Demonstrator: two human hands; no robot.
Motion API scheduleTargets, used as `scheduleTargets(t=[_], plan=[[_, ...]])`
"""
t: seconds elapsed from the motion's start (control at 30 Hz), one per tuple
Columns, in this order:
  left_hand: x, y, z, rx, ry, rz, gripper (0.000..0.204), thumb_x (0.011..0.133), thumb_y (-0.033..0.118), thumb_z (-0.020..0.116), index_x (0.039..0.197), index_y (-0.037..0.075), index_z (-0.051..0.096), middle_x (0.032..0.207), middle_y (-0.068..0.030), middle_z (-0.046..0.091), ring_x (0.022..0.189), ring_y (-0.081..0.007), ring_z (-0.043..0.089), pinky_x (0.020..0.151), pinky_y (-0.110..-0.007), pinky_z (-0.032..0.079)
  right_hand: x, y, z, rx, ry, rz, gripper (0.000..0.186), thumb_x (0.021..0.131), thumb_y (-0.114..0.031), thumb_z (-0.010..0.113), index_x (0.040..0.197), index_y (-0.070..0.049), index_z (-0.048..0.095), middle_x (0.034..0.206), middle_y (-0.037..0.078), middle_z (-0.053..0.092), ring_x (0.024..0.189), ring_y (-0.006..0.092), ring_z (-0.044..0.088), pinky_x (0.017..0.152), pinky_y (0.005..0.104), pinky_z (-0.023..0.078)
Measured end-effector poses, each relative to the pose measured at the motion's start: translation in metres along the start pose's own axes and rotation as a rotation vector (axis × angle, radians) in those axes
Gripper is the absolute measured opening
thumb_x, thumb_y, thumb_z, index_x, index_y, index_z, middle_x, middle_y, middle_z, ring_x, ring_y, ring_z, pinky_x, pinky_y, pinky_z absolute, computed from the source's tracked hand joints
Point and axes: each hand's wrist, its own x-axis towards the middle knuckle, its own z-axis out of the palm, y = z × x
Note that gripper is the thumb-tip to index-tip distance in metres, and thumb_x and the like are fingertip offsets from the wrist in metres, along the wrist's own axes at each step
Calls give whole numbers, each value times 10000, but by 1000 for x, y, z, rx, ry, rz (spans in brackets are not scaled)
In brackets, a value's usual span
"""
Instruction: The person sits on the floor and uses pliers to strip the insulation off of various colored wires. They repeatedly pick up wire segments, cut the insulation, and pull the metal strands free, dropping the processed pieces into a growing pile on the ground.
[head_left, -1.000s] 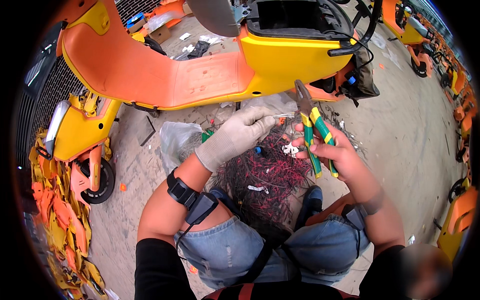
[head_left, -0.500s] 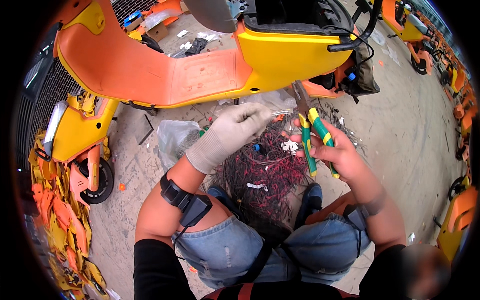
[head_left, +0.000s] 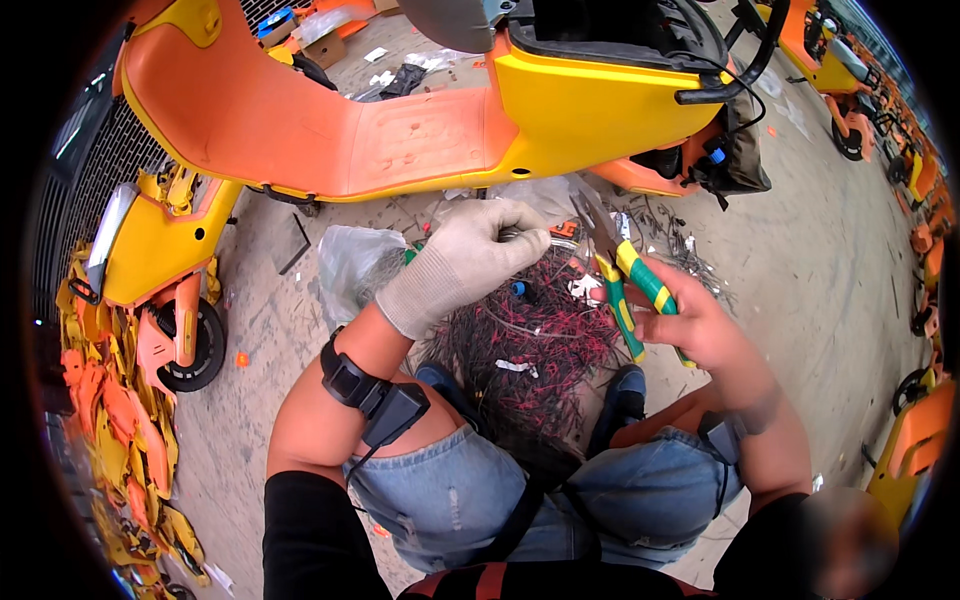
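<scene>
My left hand (head_left: 490,250), in a pale knitted glove, is closed with thumb and fingers pinched together. Thin pale wires (head_left: 566,243) stick out of its fingertips toward the right. My bare right hand (head_left: 690,315) grips pliers (head_left: 628,262) with green and yellow handles. Their metal jaws point up and left, slightly parted, just right of the wire ends and apart from them. Beneath both hands, between my feet, a heap of black and red wire pieces (head_left: 530,385) lies on the floor. White scraps lie among them.
A yellow and orange scooter body (head_left: 430,140) stretches across just ahead. A clear plastic bag (head_left: 350,270) lies left of the heap. Another scooter (head_left: 165,250) and a pile of yellow and orange panels (head_left: 125,440) are at left. More scooters (head_left: 915,440) line the right edge.
The pliers have come down slightly, and their jaws now lean further left and look wider apart. My left hand has shifted slightly, still pinching the wires. The whole view has shifted a little.
</scene>
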Motion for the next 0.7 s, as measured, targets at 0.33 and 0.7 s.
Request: scheduleTargets(t=[0.33, 0.7], plan=[[-10, 4, -11, -78, 36, -187, 225, 909, 194, 664, 995, -10, 706, 772, -9, 604, 491, -41, 518, 418, -219, 418, -6, 5, -3, -250, -150, 31, 844, 697, 119, 508, 1511, -10, 329, 1367, 126, 546, 1239, 202, 522, 925, 313, 456], [-4, -14, -12, 84, 22, -76, 198, 885, 160, 686, 962, -21, 712, 778, -25, 640, 711, -82, 572, 681, -264, 497, -9, 4, 0, -229, -104, 68, 763, 714, 81, 563, 1453, -61, 436, 1204, 59, 635, 1019, 140, 568, 852, 291, 486]])
